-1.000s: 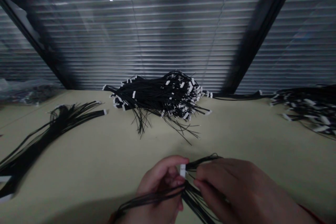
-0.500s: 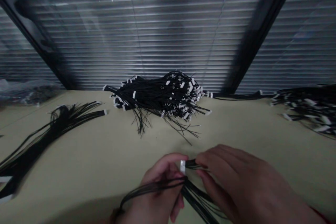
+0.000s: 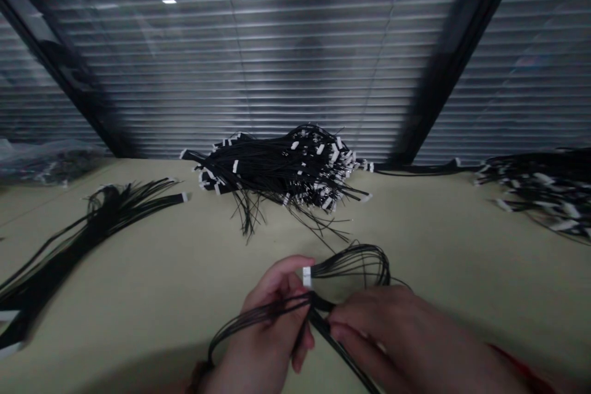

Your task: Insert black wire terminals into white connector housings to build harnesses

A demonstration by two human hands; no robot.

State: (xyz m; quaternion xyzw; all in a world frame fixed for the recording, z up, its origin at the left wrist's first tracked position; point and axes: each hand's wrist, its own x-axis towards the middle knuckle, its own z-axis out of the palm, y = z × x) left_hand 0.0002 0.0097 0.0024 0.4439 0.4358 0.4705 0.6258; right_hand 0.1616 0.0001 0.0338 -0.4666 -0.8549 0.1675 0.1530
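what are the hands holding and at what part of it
The left hand grips thin black wires just below a white connector at their end. The right hand pinches the black wires further along, beside the left hand.

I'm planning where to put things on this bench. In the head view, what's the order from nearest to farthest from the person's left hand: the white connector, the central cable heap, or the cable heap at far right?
From the left hand:
1. White connector: just beyond the fingers, front centre.
2. Central heap of black cables: back of the table, middle.
3. Black cable heap: back right.
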